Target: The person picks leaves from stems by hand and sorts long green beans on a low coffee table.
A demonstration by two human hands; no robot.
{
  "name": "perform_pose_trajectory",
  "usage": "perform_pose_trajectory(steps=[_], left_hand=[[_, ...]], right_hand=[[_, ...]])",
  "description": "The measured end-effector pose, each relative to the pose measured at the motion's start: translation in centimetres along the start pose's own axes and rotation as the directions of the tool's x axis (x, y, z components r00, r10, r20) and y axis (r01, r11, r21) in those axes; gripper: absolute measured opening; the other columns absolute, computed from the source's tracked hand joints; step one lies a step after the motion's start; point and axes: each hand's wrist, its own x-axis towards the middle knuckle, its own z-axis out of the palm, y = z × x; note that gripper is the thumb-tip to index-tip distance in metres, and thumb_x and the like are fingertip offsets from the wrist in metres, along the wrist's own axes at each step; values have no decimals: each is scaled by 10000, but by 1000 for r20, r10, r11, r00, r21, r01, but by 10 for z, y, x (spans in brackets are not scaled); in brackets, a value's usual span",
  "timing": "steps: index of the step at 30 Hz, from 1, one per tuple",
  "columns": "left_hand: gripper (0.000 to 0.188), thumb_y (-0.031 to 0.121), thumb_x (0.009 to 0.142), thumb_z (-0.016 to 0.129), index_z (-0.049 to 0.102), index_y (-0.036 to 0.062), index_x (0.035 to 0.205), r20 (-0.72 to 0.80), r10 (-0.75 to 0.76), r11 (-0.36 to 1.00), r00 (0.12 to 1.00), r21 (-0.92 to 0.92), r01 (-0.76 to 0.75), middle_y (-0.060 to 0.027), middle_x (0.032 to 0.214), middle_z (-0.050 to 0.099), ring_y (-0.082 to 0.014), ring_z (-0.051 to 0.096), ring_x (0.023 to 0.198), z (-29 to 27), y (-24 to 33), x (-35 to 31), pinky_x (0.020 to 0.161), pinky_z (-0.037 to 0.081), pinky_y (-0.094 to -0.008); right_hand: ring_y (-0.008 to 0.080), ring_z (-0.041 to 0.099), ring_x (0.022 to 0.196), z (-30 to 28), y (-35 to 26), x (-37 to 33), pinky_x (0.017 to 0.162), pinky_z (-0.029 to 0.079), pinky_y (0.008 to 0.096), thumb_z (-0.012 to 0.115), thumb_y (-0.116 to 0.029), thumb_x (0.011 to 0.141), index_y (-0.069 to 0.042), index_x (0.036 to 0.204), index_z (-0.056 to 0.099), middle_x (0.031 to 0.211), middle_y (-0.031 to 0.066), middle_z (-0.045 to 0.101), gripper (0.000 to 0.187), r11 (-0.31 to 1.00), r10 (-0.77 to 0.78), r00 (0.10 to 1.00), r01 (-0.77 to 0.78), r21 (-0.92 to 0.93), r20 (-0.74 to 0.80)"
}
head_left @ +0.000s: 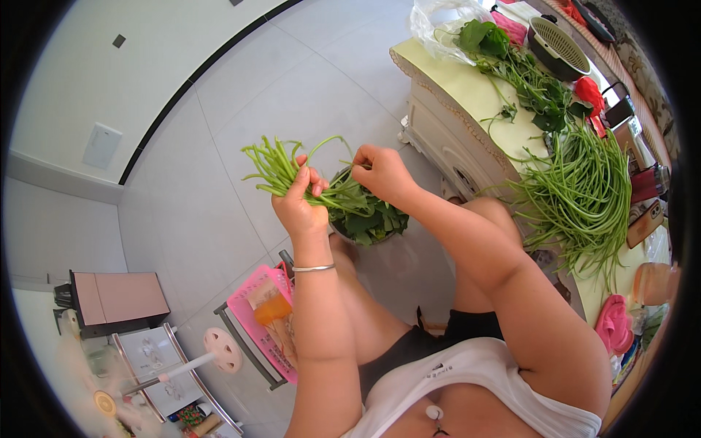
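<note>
My left hand (299, 203) wrapped round bunch (276, 168) of green stems, tips toward far left. My right hand (384, 174) just beside, fingertips pinching thin stem (339, 138) that loops over from bunch. Dark leaves (374, 225) below hands, between my legs. Counter (437, 70) at right: big stem pile (584, 186), leafy sprigs (537, 91) farther off, colander (559, 47) at far end. Pink basket (249, 295) near left.

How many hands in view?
2: the left hand grips green stems; the right hand, to its right, pinches one of them. No others show.
</note>
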Motion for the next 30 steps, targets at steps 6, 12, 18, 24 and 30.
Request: perform_pose_trajectory(steps=[6,12,18,24,30], left_hand=[[215,57,841,562,552,-34,1036,-5,208,978,978,1,-208,-34,646,449,-115,361,533,-16,21,-3,539,294,-266],[207,82,841,566,555,18,1037,54,20,969,998,-248,-6,-12,657,448,-102,350,529,-30,34,5,548,287,-267],[225,111,857,563,537,38,1068,86,-31,953,996,-299,56,4,674,433,-100,342,528,-57,27,13,549,300,-269],[289,117,900,532,522,1,1165,87,-135,887,987,-434,159,16,684,452,-90,378,543,-32,15,23,541,329,-262],[178,104,894,553,573,8,1043,160,-226,777,961,-566,277,-9,747,535,-107,449,578,-44,-10,40,578,386,-267]], right_hand=[[179,532,596,-14,50,35,553,434,334,600,-136,771,11,795,611,704,82,604,150,849,395,908,-300,436,-143],[163,540,634,9,73,25,541,428,329,609,-134,790,-33,928,639,812,71,622,173,734,370,893,-450,508,256],[333,572,1061,45,74,12,910,449,391,580,-190,747,-101,1139,616,1137,133,622,403,905,281,947,-208,-371,154],[323,591,1025,-20,29,24,881,467,384,598,-169,799,13,1129,584,1102,198,620,377,990,144,988,-144,8,49],[220,637,878,-108,-7,64,798,494,335,584,-154,803,-44,1004,669,983,110,683,244,997,-18,981,2,-80,-192]])
